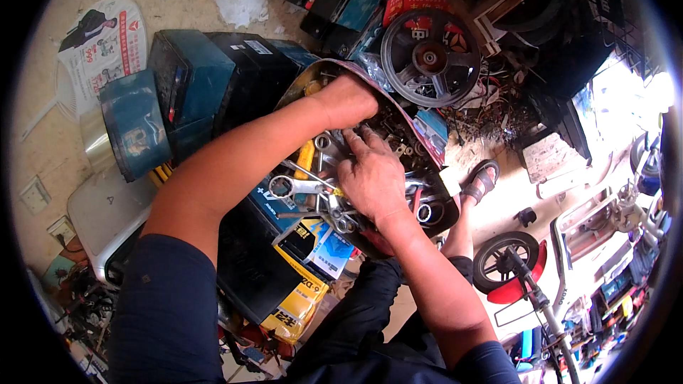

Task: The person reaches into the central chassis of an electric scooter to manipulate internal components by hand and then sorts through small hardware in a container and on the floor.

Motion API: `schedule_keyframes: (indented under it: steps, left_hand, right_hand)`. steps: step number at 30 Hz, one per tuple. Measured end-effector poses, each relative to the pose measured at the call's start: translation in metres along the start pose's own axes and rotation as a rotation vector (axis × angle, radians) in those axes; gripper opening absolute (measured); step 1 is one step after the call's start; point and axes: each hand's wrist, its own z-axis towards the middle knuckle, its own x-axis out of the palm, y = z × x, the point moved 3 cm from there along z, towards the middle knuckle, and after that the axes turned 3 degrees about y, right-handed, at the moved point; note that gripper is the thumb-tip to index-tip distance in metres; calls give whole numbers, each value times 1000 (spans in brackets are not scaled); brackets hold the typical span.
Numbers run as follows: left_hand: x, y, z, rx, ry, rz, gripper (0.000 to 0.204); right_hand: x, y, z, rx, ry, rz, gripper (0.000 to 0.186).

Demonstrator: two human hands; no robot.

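Note:
A metal bin point(420, 146) full of loose tools and small metal parts is in front of me. My left hand point(347, 99) reaches into its far side; the fingers are hidden below the wrist and knuckles. My right hand point(371, 178) lies over the tools near the middle, fingers stretched out and apart, touching the pile. Beside it lie a large ring spanner point(295, 186), a smaller ring-ended spanner point(322, 142) and a yellow-handled tool point(306, 158). A ring end point(425, 212) shows near the right edge of the bin.
Teal and black batteries point(192, 64) stand left of the bin, close to my left forearm. A dark spoked wheel point(429, 58) lies beyond it. Yellow boxes point(299, 306) sit below. Right are a sandalled foot point(484, 181) and a small scooter wheel point(504, 259).

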Motion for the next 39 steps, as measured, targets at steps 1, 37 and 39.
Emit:
schedule_keyframes:
  steps: [1,37,39]
  left_hand:
    - [2,2,-2,-16,17,6,18]
    - [-19,16,-37,-500,196,-1421,24]
    - [-24,9,-30,-378,132,-1097,25]
  right_hand:
    - [1,2,0,-6,4,2,53]
    - [1,2,1,-16,-13,-50,53]
    - [0,2,1,-15,-6,-43,54]
